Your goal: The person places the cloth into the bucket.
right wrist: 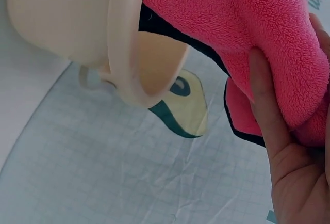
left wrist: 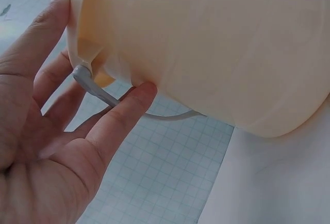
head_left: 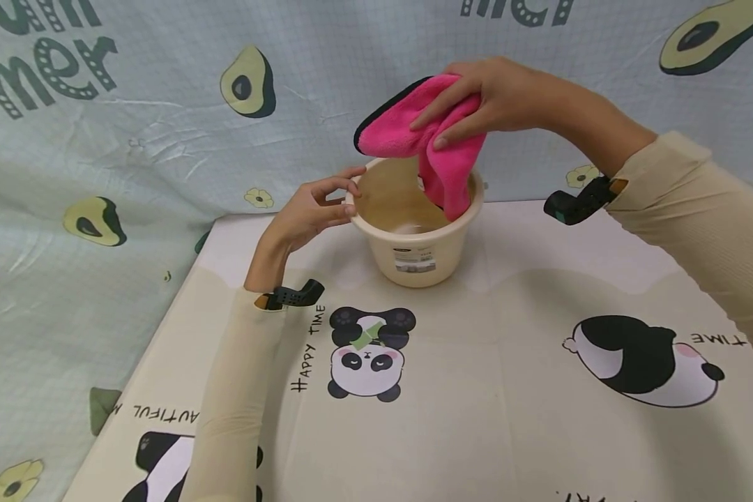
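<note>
A cream plastic bucket (head_left: 414, 259) with a label on its front stands upright at the far side of the table. My left hand (head_left: 310, 213) holds it by the rim on the left, and in the left wrist view the fingers (left wrist: 121, 118) spread along its outer wall beside the grey handle (left wrist: 100, 92). Above the opening, my right hand (head_left: 486, 97) grips a bunched pink fleecy cloth (head_left: 392, 129) with black edging. One end of that cloth hangs down inside the bucket's right side; another part sticks out leftward over the rim.
The table (head_left: 452, 390) wears a cream cover printed with pandas and lettering. Right behind the bucket hangs a pale fabric backdrop (head_left: 326, 90) with avocado prints, which also runs down the left side. Each wrist carries a black strap-on device (head_left: 298, 293).
</note>
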Available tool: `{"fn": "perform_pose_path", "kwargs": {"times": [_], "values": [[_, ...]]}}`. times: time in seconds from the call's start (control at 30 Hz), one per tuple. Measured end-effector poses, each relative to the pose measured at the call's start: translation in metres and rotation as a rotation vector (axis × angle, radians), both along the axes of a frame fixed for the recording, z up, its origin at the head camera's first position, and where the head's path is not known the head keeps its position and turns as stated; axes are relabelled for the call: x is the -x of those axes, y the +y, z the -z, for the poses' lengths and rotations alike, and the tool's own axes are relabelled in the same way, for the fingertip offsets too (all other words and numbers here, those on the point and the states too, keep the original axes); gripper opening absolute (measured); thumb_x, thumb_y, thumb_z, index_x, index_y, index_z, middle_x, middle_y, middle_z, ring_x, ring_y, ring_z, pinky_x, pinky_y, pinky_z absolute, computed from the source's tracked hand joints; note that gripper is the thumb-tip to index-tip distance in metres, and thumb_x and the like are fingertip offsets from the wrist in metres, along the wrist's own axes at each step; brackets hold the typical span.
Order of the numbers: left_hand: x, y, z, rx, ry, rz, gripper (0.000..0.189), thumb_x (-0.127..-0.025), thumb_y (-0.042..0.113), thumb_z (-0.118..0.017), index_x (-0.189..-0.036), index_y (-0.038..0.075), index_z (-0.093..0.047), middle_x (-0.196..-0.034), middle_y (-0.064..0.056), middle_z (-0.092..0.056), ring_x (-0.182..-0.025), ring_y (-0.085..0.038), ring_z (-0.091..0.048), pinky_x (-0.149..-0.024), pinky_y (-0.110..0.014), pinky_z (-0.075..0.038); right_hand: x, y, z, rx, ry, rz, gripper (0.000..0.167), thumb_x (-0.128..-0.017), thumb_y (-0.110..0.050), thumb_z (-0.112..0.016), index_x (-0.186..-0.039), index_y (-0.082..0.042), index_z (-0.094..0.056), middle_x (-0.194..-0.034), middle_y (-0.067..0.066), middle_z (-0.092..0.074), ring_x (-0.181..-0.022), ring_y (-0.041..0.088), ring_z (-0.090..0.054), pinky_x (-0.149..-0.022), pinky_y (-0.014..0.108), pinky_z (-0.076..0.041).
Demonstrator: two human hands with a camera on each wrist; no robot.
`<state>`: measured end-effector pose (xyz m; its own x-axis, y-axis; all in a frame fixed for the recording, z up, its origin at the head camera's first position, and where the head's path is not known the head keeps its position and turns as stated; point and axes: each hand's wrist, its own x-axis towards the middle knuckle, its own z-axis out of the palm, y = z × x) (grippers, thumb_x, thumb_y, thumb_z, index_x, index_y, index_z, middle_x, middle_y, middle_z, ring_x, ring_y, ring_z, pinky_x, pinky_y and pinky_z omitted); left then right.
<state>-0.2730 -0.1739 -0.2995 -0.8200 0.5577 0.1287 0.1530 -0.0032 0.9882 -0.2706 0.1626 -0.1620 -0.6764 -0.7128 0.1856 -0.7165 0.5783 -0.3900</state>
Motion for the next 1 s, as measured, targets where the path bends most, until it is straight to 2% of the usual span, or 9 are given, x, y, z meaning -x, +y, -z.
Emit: {"fn": "perform_pose_path", "kwargs": {"times": [0.07,0.17,0.3,0.53,0.67,0.8,0.9,1.0], "values": [[-0.001,0.000,0.000,0.001,0.001,-0.003,0.016,-0.093,-0.006,-0.066,-0.109,-0.003,-0.065,-0.159,-0.001,-0.041,-0.129,-0.030,-0.054,-0.095,-0.032,-0.056,0.003,-0.002,-0.001,-0.066,0.010,-0.002,0.038,-0.089,-0.027,-0.081,-0.126,-0.026,-0.075,-0.126,0.008,-0.056,-0.116,0.022,-0.046,-0.076,0.014,-0.052],[-0.002,-0.002,0.000,-0.004,-0.001,-0.008,0.016,-0.094,-0.007,-0.065,-0.109,-0.004,-0.065,-0.159,-0.001,-0.040,-0.129,-0.030,-0.054,-0.093,-0.030,-0.057,0.009,-0.007,-0.002,-0.225,0.038,-0.014,0.038,-0.090,-0.032,-0.080,-0.127,-0.027,-0.074,-0.123,0.010,-0.056,-0.114,0.026,-0.047,-0.077,0.026,-0.054],[-0.003,-0.004,0.001,-0.018,-0.005,-0.012,0.016,-0.093,-0.008,-0.065,-0.108,-0.002,-0.067,-0.160,-0.002,-0.040,-0.126,-0.030,-0.055,-0.091,-0.029,-0.057,0.014,-0.013,0.000,-0.372,0.008,-0.020,0.039,-0.091,-0.035,-0.079,-0.128,-0.026,-0.074,-0.127,0.013,-0.054,-0.117,0.030,-0.046,-0.084,0.040,-0.056],[-0.003,-0.004,0.001,-0.033,-0.008,-0.001,0.016,-0.093,-0.009,-0.065,-0.106,0.000,-0.068,-0.160,-0.004,-0.040,-0.125,-0.029,-0.055,-0.089,-0.028,-0.058,0.017,-0.020,0.003,-0.405,-0.074,-0.030,0.040,-0.091,-0.036,-0.078,-0.129,-0.027,-0.073,-0.138,0.014,-0.051,-0.125,0.031,-0.045,-0.089,0.043,-0.057],[-0.002,-0.002,0.001,-0.032,0.000,0.010,0.016,-0.093,-0.010,-0.065,-0.107,0.000,-0.067,-0.160,-0.003,-0.040,-0.130,-0.028,-0.052,-0.090,-0.029,-0.058,0.017,-0.023,0.005,-0.439,-0.151,-0.039,0.041,-0.092,-0.036,-0.077,-0.131,-0.028,-0.071,-0.149,0.014,-0.044,-0.134,0.034,-0.039,-0.095,0.046,-0.056],[-0.002,0.000,0.001,-0.027,0.006,0.013,0.016,-0.093,-0.009,-0.064,-0.107,-0.002,-0.066,-0.159,-0.002,-0.041,-0.136,-0.029,-0.047,-0.091,-0.029,-0.058,0.016,-0.025,0.007,-0.476,-0.198,-0.056,0.050,-0.093,-0.032,-0.076,-0.142,-0.028,-0.062,-0.156,0.015,-0.036,-0.139,0.036,-0.035,-0.101,0.050,-0.052],[-0.002,0.000,0.001,-0.024,0.006,0.011,0.016,-0.093,-0.008,-0.065,-0.105,0.002,-0.068,-0.159,-0.003,-0.041,-0.139,-0.031,-0.046,-0.092,-0.030,-0.058,0.015,-0.024,0.008,-0.464,-0.229,-0.069,0.058,-0.096,-0.025,-0.073,-0.150,-0.024,-0.053,-0.158,0.016,-0.034,-0.140,0.037,-0.037,-0.104,0.051,-0.050],[-0.002,0.001,0.001,-0.014,0.008,0.006,0.015,-0.093,-0.007,-0.065,-0.104,0.003,-0.068,-0.159,-0.002,-0.040,-0.140,-0.032,-0.045,-0.093,-0.031,-0.058,0.014,-0.020,0.007,-0.440,-0.249,-0.059,0.058,-0.099,-0.023,-0.068,-0.154,-0.021,-0.048,-0.159,0.015,-0.035,-0.137,0.041,-0.045,-0.103,0.053,-0.051]]}}
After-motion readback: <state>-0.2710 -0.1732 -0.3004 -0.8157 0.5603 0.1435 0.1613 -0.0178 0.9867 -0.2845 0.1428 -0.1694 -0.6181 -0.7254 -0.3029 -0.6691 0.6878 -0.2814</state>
